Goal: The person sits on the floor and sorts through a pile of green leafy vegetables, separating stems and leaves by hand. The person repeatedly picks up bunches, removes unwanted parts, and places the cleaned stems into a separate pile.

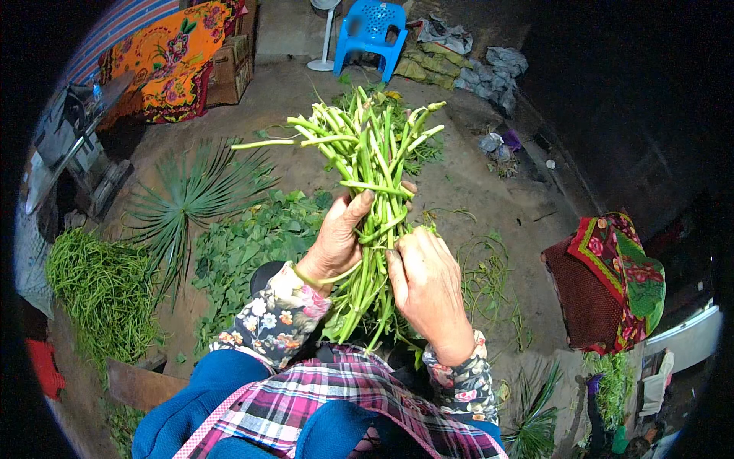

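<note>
A thick bundle of green leafy stems (367,166) stands in front of me, cut ends away from me and leaves toward my lap. My left hand (338,235) grips it around the middle from the left, thumb on top. One stem is wrapped across the bundle, and another crosses my left wrist. My right hand (427,275) is closed at the bundle's right side, its fingers pinching near the wrapped stem; what lies between the fingertips is partly hidden. Beneath and left of the bundle, cut green leaves (252,246) lie spread on the ground.
A fan palm leaf (183,206) lies left, beside a heap of thin green stems (103,292). Loose vines (487,275) lie right, near a cloth-covered object (608,287). A blue plastic chair (373,34) and folded sacks (433,63) are at the far side. Another palm leaf (533,413) lies lower right.
</note>
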A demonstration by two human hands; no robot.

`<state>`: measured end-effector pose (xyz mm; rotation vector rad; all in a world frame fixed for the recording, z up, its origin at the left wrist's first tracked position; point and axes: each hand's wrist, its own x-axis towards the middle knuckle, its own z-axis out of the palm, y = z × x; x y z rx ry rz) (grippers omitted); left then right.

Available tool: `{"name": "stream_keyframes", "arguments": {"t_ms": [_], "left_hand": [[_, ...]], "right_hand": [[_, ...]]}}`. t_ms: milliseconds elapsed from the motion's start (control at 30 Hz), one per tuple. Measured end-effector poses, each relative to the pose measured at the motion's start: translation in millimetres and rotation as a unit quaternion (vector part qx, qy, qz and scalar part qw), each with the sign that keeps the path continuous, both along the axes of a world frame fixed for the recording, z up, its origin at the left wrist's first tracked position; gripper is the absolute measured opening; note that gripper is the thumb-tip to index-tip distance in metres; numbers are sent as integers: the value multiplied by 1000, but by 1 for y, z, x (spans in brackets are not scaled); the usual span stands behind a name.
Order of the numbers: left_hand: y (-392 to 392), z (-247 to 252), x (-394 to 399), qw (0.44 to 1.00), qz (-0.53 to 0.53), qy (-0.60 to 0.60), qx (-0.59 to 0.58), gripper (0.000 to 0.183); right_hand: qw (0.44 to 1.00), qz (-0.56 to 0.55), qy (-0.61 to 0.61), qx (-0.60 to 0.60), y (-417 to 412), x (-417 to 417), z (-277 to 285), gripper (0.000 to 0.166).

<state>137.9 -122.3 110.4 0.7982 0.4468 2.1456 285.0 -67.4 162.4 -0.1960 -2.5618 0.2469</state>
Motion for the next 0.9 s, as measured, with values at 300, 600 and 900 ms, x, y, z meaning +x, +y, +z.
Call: {"name": "stream_keyframes", "arguments": {"t_ms": [300,600,900], "left_hand": [[7,-16,-11,998,-24,30,-55,49],[14,-23,-12,999,3,-1,-41,44],[1,-9,-25,995,-92,-31,16,83]], "right_hand": [[999,-23,41,-14,21,-12,-22,11],[995,-77,63,27,14,-31,-23,13],[973,-4,174,-149,42,15,21,8]]}}
